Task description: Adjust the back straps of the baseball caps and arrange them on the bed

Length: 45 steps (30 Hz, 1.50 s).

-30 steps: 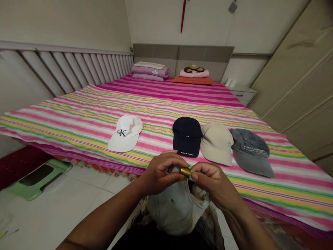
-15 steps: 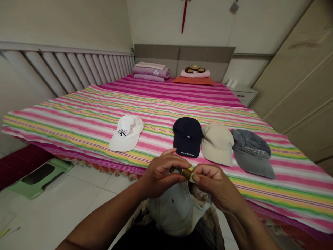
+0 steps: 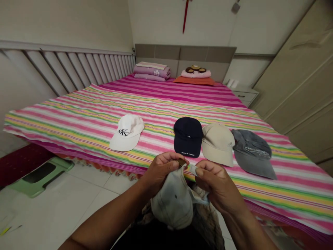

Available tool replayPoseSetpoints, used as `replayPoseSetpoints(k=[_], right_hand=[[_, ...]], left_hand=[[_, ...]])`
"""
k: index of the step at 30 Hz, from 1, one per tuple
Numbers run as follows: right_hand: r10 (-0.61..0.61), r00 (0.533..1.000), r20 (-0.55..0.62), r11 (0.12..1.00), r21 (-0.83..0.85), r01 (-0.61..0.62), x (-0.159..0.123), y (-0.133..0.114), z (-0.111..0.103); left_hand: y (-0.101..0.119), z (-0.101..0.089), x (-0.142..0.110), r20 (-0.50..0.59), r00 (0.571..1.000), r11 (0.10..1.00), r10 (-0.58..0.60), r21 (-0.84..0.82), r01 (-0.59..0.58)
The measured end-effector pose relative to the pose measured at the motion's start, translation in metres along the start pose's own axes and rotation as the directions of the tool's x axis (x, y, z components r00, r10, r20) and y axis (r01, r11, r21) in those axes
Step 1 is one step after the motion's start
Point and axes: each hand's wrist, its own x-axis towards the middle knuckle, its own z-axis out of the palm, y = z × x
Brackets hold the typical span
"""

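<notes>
A pale light-blue cap [image 3: 173, 201] hangs in front of me, gripped from both sides. My left hand [image 3: 161, 172] is closed on the cap's back edge, pinching its small brass buckle [image 3: 181, 162]. My right hand [image 3: 217, 184] is closed on the loose end of the cap's strap [image 3: 193, 169], a short way from the buckle. On the striped bed [image 3: 85, 114] beyond lie a white cap [image 3: 127, 133], a navy cap [image 3: 187, 136], a beige cap [image 3: 218, 143] and a grey cap [image 3: 252, 152].
A green plastic stool [image 3: 39, 175] stands on the white tiled floor at the left, beside a dark red mat. Folded bedding and pillows lie at the headboard. A nightstand and wardrobe doors line the right side. A slatted rail runs along the left wall.
My hands, pressed together around the buckle before, have drawn a little apart. The strap end is now in my right hand, clear of the buckle in my left. The cap hangs more bunched.
</notes>
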Motion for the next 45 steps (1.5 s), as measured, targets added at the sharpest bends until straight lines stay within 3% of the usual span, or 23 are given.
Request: replayPoseSetpoints(k=[11, 17, 20, 23, 27, 29, 31, 41, 45], right_hand=[[0.072, 0.997, -0.017, 0.996, 0.060, -0.071, 0.006, 0.003, 0.006], [0.071, 0.997, 0.001, 0.995, 0.072, -0.071, 0.006, 0.003, 0.008], [0.067, 0.998, -0.007, 0.994, 0.081, -0.066, 0.006, 0.004, 0.009], [0.059, 0.998, -0.018, 0.996, 0.072, -0.058, 0.005, 0.005, 0.010], [0.044, 0.999, -0.015, 0.998, 0.054, -0.043, 0.004, 0.005, 0.009], [0.041, 0.999, -0.012, 0.998, 0.053, -0.040, 0.003, 0.005, 0.010], [0.044, 0.999, -0.012, 0.997, 0.068, -0.043, 0.003, 0.005, 0.010], [0.066, 0.998, -0.005, 0.996, 0.053, -0.065, 0.002, 0.009, 0.010], [0.083, 0.996, 0.021, 0.995, 0.050, -0.084, 0.002, 0.009, 0.008]], left_hand=[[-0.003, 0.000, 0.001, -0.036, 0.999, 0.999, -0.032, -0.014, 0.031], [-0.001, 0.000, -0.001, -0.040, 0.998, 0.992, 0.040, 0.120, -0.035], [0.002, -0.001, -0.002, -0.010, 0.991, 0.955, 0.130, 0.269, -0.122], [0.008, -0.004, -0.003, 0.095, 0.953, 0.823, 0.287, 0.486, -0.296], [0.015, -0.007, -0.004, 0.323, 0.822, 0.527, 0.470, 0.644, -0.555], [0.017, -0.008, -0.004, 0.391, 0.775, 0.415, 0.496, 0.677, -0.608], [0.017, -0.009, -0.004, 0.419, 0.757, 0.365, 0.501, 0.691, -0.624], [0.018, -0.007, -0.006, 0.418, 0.767, 0.360, 0.487, 0.704, -0.612], [0.018, -0.007, -0.007, 0.412, 0.771, 0.412, 0.485, 0.670, -0.617]])
